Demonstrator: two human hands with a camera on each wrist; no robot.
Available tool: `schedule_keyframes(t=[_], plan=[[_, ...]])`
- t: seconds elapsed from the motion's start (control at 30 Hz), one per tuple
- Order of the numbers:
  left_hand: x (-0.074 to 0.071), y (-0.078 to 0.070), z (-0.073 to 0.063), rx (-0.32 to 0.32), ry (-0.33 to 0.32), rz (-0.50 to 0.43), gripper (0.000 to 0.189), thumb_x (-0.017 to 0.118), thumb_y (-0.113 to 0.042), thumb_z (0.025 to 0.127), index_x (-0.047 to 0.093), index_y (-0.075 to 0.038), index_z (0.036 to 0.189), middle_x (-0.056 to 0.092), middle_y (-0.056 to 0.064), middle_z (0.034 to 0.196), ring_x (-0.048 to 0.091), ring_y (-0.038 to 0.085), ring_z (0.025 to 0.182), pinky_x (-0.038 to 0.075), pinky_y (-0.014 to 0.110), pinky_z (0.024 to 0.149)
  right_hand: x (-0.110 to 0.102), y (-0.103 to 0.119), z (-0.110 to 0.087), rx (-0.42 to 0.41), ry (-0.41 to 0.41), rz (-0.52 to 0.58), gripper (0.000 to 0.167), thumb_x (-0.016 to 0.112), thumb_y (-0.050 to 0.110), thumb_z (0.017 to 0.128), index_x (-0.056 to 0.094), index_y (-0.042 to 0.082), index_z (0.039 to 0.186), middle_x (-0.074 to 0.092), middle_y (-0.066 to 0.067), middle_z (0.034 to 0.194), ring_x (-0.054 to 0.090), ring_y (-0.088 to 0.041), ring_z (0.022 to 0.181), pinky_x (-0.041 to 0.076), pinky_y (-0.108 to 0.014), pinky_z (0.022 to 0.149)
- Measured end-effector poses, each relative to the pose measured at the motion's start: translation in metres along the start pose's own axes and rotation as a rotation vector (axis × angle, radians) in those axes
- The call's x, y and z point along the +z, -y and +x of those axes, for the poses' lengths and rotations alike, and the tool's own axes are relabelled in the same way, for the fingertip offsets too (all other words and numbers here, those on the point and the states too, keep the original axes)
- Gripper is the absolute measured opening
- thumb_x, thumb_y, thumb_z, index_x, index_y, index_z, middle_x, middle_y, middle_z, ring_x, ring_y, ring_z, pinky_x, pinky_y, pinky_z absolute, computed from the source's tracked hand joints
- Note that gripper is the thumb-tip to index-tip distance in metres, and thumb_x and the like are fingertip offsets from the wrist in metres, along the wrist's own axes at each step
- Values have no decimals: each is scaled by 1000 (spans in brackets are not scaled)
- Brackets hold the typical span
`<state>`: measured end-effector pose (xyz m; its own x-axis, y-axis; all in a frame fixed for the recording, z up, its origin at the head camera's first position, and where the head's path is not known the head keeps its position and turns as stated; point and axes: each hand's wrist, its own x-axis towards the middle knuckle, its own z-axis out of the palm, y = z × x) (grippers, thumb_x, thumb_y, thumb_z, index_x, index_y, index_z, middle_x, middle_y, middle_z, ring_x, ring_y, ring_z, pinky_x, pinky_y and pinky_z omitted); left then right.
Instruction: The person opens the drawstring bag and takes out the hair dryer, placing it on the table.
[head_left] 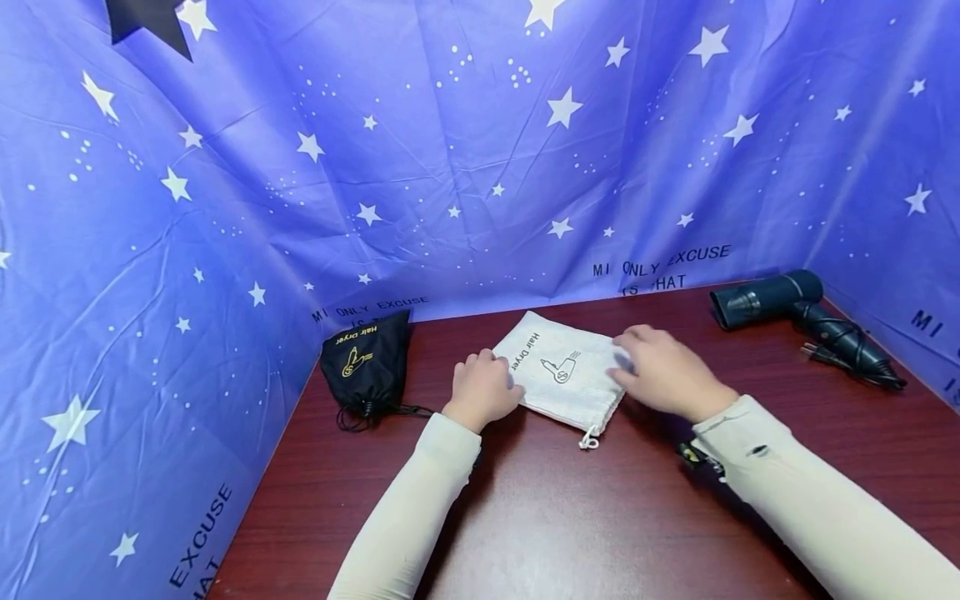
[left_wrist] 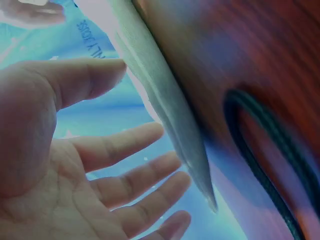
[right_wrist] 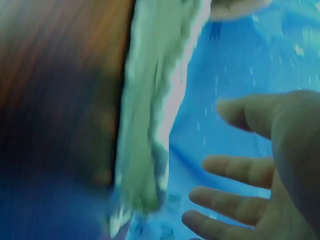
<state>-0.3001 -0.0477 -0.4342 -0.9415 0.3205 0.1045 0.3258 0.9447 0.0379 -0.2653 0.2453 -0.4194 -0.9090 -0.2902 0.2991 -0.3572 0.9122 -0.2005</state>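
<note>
A white drawstring pouch (head_left: 543, 387) printed "Hair Dryer" lies flat at the middle of the table. My left hand (head_left: 483, 390) is at its left edge; in the left wrist view the fingers of that hand (left_wrist: 95, 170) are spread, with thumb and fingertips touching or almost touching the side of the pouch (left_wrist: 160, 95). Over the right edge hovers my right hand (head_left: 667, 375). Its fingers are loosely extended, and the right wrist view shows a gap between this hand (right_wrist: 250, 175) and the pouch (right_wrist: 142, 125). Neither hand grips anything.
To the left lies a black drawstring pouch (head_left: 367, 362), its cord (left_wrist: 265, 135) looped beside my left hand. A dark hair dryer (head_left: 772, 296) with its cable wrapped round the handle rests at the right back. Blue star-printed cloth (head_left: 450, 167) surrounds the dark red table (head_left: 555, 508).
</note>
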Motion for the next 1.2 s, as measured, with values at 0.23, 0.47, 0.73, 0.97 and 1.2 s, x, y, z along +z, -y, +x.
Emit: schedule_keyframes(t=[0.23,0.47,0.73,0.97,1.2], plan=[[2,-7,-6,-17,24,8,43,65,-55,92,71,-13,101,63,10,121,60,30,104,47,47,88,26,32,1,-27,94,-9,50,74,53,88,71,9,111,65,-20,116,66,-41,101,54,-58,84],[5,-7,-9,-50,85,26,55,65,-61,91,73,-11,114,64,11,119,61,31,106,47,48,91,39,33,-4,23,157,-32,58,76,56,84,70,12,121,64,-20,118,65,-40,104,55,-59,81],[4,-2,-10,-52,124,17,54,67,-62,89,72,-15,114,64,9,116,66,32,103,48,50,89,39,34,-3,30,171,-48,60,78,55,83,70,13,125,65,-21,118,66,-41,104,55,-60,77],[6,3,-9,-46,121,14,41,68,-59,89,69,-18,98,64,6,113,68,30,99,47,49,88,38,37,-4,20,165,-85,59,78,56,82,71,13,121,66,-19,109,67,-40,92,55,-57,68],[6,1,-9,-50,103,33,37,67,-55,91,69,-19,97,67,7,114,66,33,103,48,51,88,35,38,-4,5,157,-124,53,79,57,81,71,13,109,63,-14,93,65,-36,81,53,-55,67]])
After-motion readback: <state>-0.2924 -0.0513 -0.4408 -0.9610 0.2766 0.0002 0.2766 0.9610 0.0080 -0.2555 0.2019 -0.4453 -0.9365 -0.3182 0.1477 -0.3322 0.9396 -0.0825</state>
